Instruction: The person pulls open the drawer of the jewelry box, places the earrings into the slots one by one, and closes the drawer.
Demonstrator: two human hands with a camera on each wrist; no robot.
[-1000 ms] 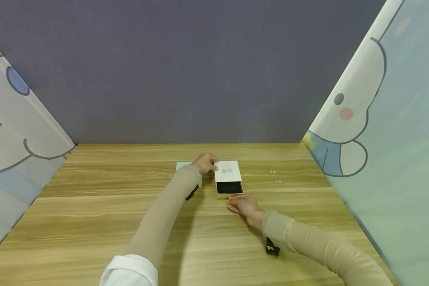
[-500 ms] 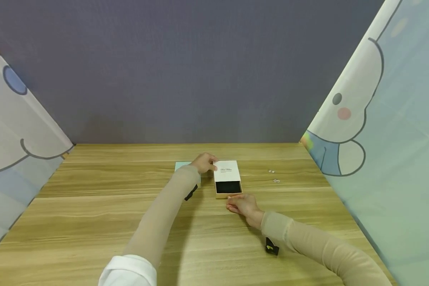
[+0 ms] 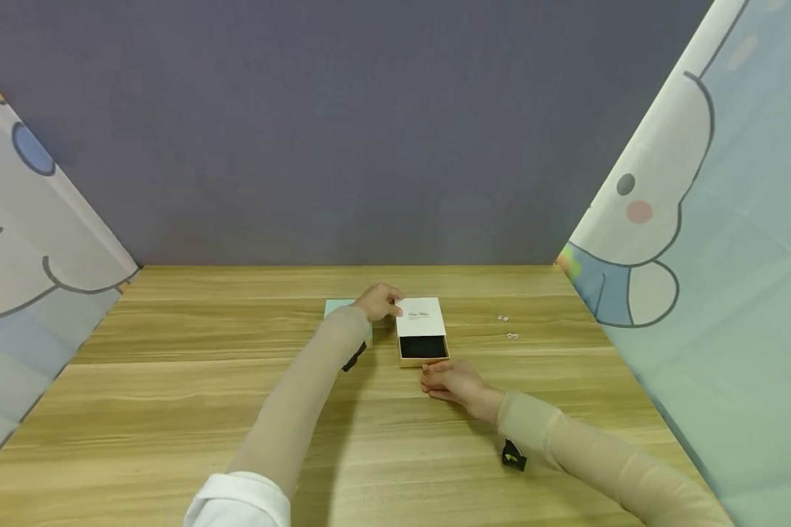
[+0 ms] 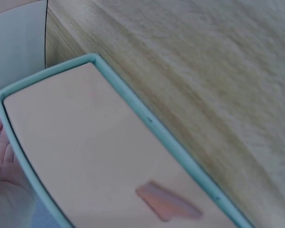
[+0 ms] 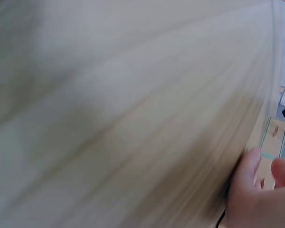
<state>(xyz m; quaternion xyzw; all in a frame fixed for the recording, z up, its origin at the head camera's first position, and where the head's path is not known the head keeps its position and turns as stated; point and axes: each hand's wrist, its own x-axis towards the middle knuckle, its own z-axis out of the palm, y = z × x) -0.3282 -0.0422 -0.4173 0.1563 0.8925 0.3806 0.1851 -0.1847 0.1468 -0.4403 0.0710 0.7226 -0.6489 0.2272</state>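
Note:
A white gift box [image 3: 420, 317] with dark lettering on its sleeve stands near the middle of the table. Its gold-edged drawer [image 3: 425, 361] is partly out at the front, with a black lining [image 3: 423, 346] inside. My left hand [image 3: 379, 301] holds the sleeve at its far left corner, thumb on the left side. My right hand [image 3: 458, 382] is at the drawer's front, fingertips close to its lower edge; contact is hard to make out. In the right wrist view, a gap shows between thumb [image 5: 249, 164] and finger.
A mint-green box [image 3: 338, 304] stands left of the white one, partly under my left forearm; its shiny side [image 4: 85, 133] fills the left wrist view. Two pairs of tiny pale pieces [image 3: 503, 318] lie to the right. Walls rise behind and at both sides.
My right hand and forearm have shifted slightly to the right and toward me at the drawer front. Drawer, sleeve and left hand look the same.

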